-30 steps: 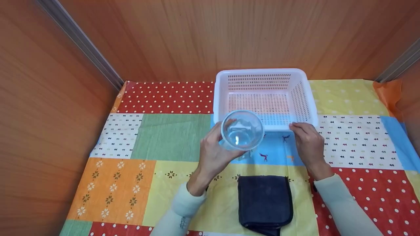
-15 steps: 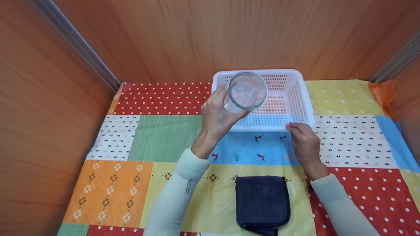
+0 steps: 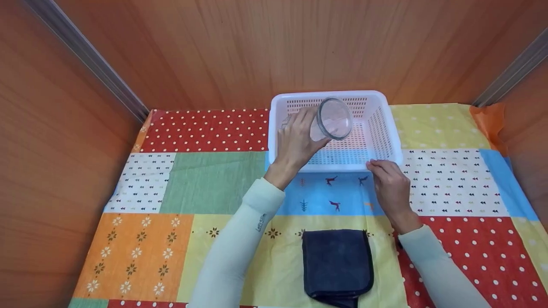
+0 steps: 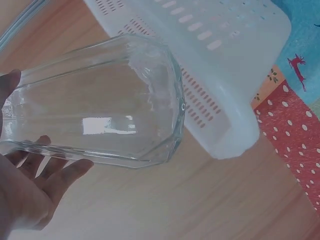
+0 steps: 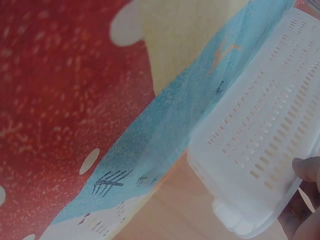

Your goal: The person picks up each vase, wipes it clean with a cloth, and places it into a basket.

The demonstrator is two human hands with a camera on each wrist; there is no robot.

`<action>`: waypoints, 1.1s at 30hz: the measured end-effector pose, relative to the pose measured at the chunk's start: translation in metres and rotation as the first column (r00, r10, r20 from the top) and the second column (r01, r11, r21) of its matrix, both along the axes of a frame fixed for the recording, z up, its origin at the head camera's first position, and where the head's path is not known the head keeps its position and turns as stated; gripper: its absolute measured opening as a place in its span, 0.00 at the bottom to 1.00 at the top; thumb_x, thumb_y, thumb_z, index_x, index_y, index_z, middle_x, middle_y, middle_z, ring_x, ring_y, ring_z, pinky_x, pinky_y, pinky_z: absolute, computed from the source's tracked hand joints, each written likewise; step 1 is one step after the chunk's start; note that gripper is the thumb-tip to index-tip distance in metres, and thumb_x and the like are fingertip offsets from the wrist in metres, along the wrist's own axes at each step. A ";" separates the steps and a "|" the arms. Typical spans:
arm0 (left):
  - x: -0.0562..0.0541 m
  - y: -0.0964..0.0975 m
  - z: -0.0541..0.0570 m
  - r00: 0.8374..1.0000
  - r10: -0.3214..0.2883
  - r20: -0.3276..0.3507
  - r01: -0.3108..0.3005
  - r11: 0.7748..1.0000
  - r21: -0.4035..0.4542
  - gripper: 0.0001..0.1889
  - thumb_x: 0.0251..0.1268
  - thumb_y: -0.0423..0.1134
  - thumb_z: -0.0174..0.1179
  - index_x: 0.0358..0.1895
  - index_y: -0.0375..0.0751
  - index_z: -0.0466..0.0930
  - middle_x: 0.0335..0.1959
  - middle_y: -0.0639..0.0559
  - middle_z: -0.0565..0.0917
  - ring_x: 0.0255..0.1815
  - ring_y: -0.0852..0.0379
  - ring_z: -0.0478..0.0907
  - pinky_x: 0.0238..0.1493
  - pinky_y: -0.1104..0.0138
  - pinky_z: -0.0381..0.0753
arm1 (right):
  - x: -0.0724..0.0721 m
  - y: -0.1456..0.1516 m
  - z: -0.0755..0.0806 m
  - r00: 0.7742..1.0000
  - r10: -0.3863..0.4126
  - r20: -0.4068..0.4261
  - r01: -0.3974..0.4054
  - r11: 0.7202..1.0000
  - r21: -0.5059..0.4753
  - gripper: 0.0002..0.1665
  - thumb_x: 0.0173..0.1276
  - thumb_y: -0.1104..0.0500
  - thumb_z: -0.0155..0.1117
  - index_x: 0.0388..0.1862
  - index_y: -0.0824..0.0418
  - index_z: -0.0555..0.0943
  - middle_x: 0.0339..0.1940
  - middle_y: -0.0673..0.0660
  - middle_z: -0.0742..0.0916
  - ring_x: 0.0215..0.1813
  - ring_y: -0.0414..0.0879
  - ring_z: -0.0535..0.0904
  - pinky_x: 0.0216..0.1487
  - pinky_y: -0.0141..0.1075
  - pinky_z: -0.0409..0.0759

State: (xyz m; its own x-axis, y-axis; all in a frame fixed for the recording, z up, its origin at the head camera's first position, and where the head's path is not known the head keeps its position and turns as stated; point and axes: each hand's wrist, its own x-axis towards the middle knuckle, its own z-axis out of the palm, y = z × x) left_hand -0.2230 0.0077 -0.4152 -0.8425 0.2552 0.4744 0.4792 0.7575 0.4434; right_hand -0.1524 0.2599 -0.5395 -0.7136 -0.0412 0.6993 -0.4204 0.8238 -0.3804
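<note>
My left hand point(image 3: 294, 145) grips a clear glass vase point(image 3: 335, 119) above the white plastic basket point(image 3: 325, 167). The vase is tilted, its round mouth turned toward the right and its base toward the left. In the left wrist view, the faceted glass body of the vase point(image 4: 100, 110) shows, with fingers curved about its narrower part and the base near the basket wall. My right hand point(image 3: 391, 188) pinches the basket's front rim near the right corner. The right wrist view shows the thumb and fingers at the rim of the slotted basket point(image 5: 260, 115).
A folded dark cloth point(image 3: 338, 263) lies in front of the basket, between my forearms. The patchwork tablecloth point(image 3: 214, 179) covers the table. A wood-grain panel point(image 3: 239, 51) rises just behind the basket, and others stand at the left and right.
My left hand has carried the vase forward from the basket's front edge to above its inside, then tipped it with the mouth turning right. The right hand keeps its hold on the rim.
</note>
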 end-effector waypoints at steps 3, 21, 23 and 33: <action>-0.005 0.004 -0.007 1.000 0.006 -0.016 -0.007 0.998 -0.063 0.39 0.60 0.57 0.77 0.73 0.47 0.77 0.70 0.51 0.81 0.72 0.49 0.77 0.64 0.53 0.83 | -0.001 -0.001 0.000 1.000 -0.002 0.002 0.002 1.000 0.004 0.12 0.66 0.75 0.72 0.48 0.68 0.91 0.44 0.64 0.91 0.51 0.61 0.88 0.53 0.57 0.87; -0.021 0.022 -0.041 0.996 0.011 0.089 0.028 0.906 -0.422 0.37 0.66 0.56 0.73 0.76 0.53 0.72 0.70 0.52 0.79 0.66 0.51 0.79 0.59 0.57 0.87 | 0.001 -0.001 -0.001 1.000 -0.016 0.022 0.016 1.000 -0.009 0.12 0.66 0.76 0.72 0.47 0.70 0.91 0.44 0.64 0.91 0.51 0.61 0.87 0.54 0.58 0.87; -0.023 0.025 -0.043 0.996 0.011 0.094 0.031 0.901 -0.433 0.37 0.65 0.55 0.74 0.76 0.53 0.72 0.69 0.52 0.80 0.65 0.51 0.80 0.57 0.57 0.88 | 0.001 -0.001 -0.002 1.000 -0.017 0.016 0.017 1.000 -0.007 0.12 0.65 0.76 0.73 0.46 0.70 0.91 0.44 0.64 0.91 0.51 0.61 0.87 0.53 0.57 0.87; -0.028 0.040 -0.050 0.995 0.020 0.095 0.032 0.856 -0.516 0.36 0.66 0.54 0.74 0.75 0.54 0.72 0.66 0.51 0.81 0.63 0.51 0.81 0.53 0.59 0.89 | 0.000 -0.001 -0.001 1.000 -0.026 0.012 0.025 1.000 0.014 0.10 0.67 0.74 0.73 0.46 0.69 0.91 0.44 0.63 0.91 0.51 0.60 0.87 0.53 0.55 0.87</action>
